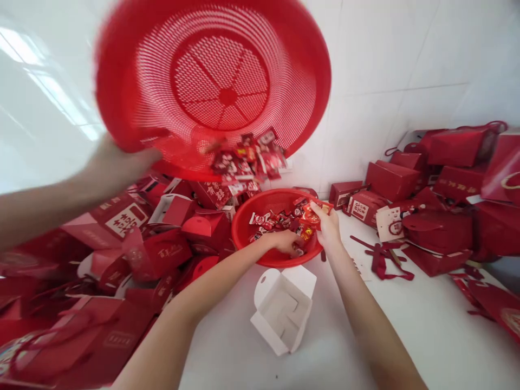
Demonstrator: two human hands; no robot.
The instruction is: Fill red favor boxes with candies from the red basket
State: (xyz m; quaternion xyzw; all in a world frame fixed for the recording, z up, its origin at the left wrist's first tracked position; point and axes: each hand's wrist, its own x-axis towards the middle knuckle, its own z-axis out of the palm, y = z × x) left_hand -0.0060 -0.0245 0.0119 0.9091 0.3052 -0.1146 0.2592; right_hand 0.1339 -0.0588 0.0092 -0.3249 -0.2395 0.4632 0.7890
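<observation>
A small red basket (pixel 244 230) of wrapped candies (pixel 270 219) stands on the white table. My left hand (pixel 286 241) is down inside it, fingers curled over candies at its near rim. At the basket's right edge, my right hand (pixel 328 227) pinches a few red candy packets (pixel 312 213). Above, another person's hand (pixel 117 162) tips a large red mesh basket (pixel 211 81), and red packets (pixel 247 162) slide off its lower rim toward the small basket.
An open white-lined box (pixel 282 309) lies on the table just in front of the small basket. Red gift boxes (pixel 162 238) are heaped on the left, and more red boxes and bags (pixel 442 200) on the right. Loose red ribbons (pixel 379 260) lie nearby.
</observation>
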